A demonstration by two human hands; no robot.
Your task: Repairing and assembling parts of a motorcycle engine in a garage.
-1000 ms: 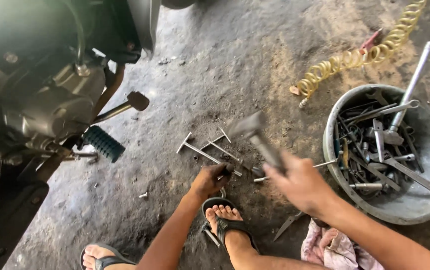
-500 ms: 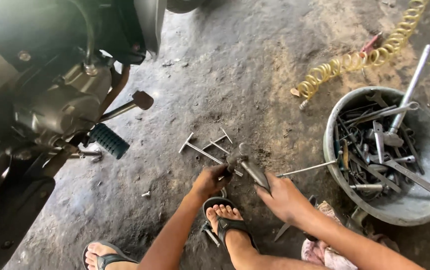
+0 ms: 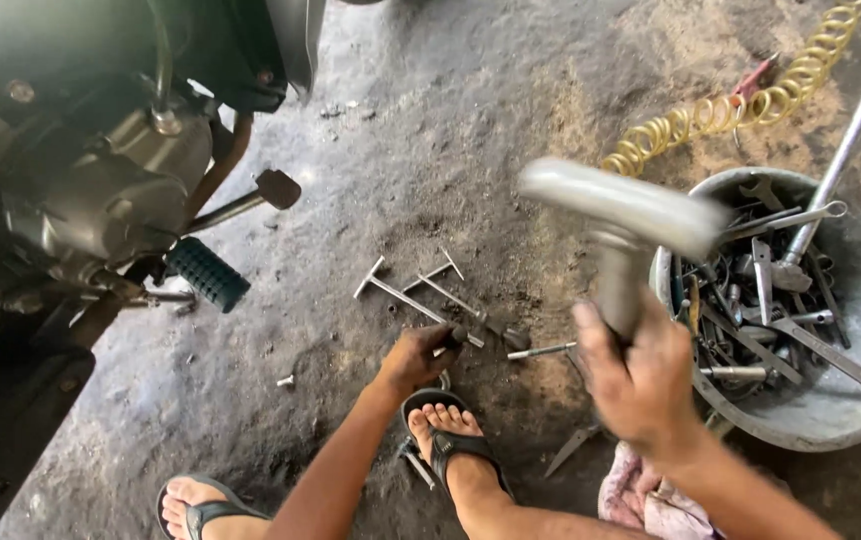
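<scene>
Head view: on a stained, gritty concrete floor (image 3: 510, 110), beside a motorcycle engine (image 3: 100, 200) cut off at left, the right hand (image 3: 640, 385) grips a blurred hammer (image 3: 620, 215) raised near the tool bowl (image 3: 850, 420); the left hand (image 3: 415, 358) pinches a small part, too dark to identify, against the floor among T-handled wrenches (image 3: 405, 295)

A grey hammer (image 3: 622, 215), blurred and raised head-up, and a small dark metal piece (image 3: 457, 335) on the concrete floor (image 3: 430, 150)
</scene>
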